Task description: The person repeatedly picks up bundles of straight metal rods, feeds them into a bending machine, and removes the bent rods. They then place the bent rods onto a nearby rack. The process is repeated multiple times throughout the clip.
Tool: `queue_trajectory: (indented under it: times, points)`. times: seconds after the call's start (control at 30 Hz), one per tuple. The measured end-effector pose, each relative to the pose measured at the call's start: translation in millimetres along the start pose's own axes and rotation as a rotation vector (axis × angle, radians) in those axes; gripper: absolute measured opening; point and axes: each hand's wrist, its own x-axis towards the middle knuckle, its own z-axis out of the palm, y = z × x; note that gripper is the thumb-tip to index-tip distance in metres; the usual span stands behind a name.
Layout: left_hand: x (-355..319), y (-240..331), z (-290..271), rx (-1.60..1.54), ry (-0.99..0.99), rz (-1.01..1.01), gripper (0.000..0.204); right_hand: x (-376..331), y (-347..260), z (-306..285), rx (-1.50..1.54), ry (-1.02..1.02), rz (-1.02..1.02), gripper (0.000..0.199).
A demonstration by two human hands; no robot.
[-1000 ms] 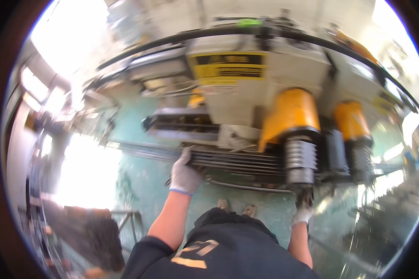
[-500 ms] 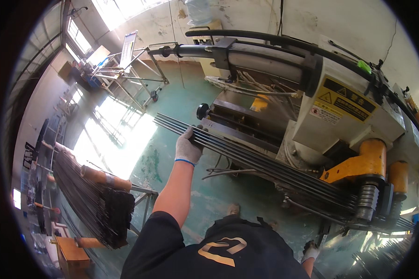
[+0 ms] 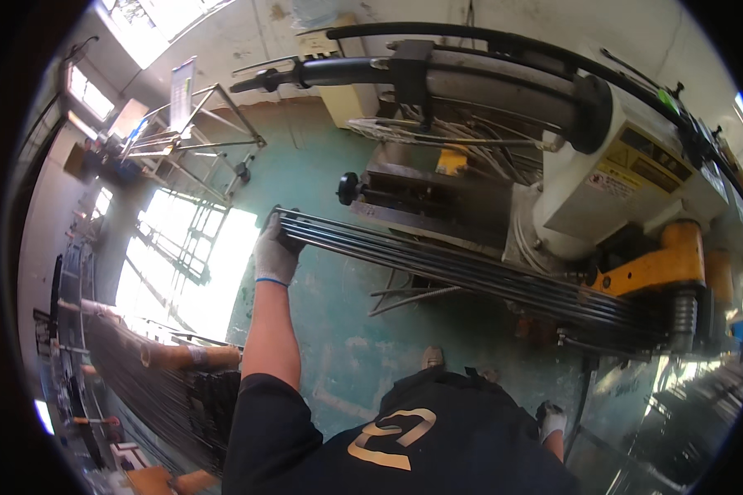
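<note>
A bundle of long, thin metal rods [image 3: 454, 262] slants from centre left down to the right, toward the machine's orange clamp arm [image 3: 648, 268]. My left hand [image 3: 277, 252], in a grey-white glove with a blue cuff, is closed around the rods at their left ends. Low on the right hangs my right hand [image 3: 552, 419], gloved, with dark-stained fingers. It is apart from the rods and close to a dark upright post. Its fingers are small and blurred, so their grip is unclear. The rods' far ends are hidden near a coiled spring [image 3: 682, 322].
The machine [image 3: 611, 173] has a long black horizontal cylinder and a black knob [image 3: 348, 188] on its bed. At lower left, a stack of dark rods [image 3: 153, 388] rests by a brown roller [image 3: 186, 356]. More rods stand at lower right. A wheeled metal frame [image 3: 198, 136] is farther back.
My left hand has shifted left along the rods to their ends. My right hand has risen slightly in the picture. The whole view has swung a little.
</note>
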Motion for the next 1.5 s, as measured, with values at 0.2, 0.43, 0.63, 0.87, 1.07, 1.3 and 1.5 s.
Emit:
queue_trajectory:
  times: [0.2, 0.43, 0.63, 0.87, 1.07, 1.3, 1.5]
  points:
    - [-24, 12, -42, 0.309, -0.038, -0.043, 0.054, 18, -16, -18, -0.14, 0.094, -0.041, 0.029]
    - [-21, 24, -33, 0.409, -0.122, -0.11, 0.056, -14, -80, 22, -0.33, 0.044, -0.087, 0.038]
    - [-21, 10, -26, 0.216, 0.037, -0.049, 0.066, 9, -131, 23, -0.541, -0.09, -0.159, 0.048]
    - [-77, -97, -2, -0.223, 0.306, -0.095, 0.055, 124, -94, -44, -0.643, -0.163, -0.235, 0.049]
    - [-175, -283, 79, 0.375, 0.103, -0.267, 0.039, 195, -83, -122, -0.647, 0.098, -0.22, 0.043]
    - [-235, -376, 153, 1.127, -0.501, 0.063, 0.022, 227, -122, -138, -0.403, 0.072, -0.253, 0.043]
    - [-206, -359, 120, 0.901, -0.481, -0.204, 0.032, 217, -136, -129, -0.317, -0.013, -0.302, 0.043]
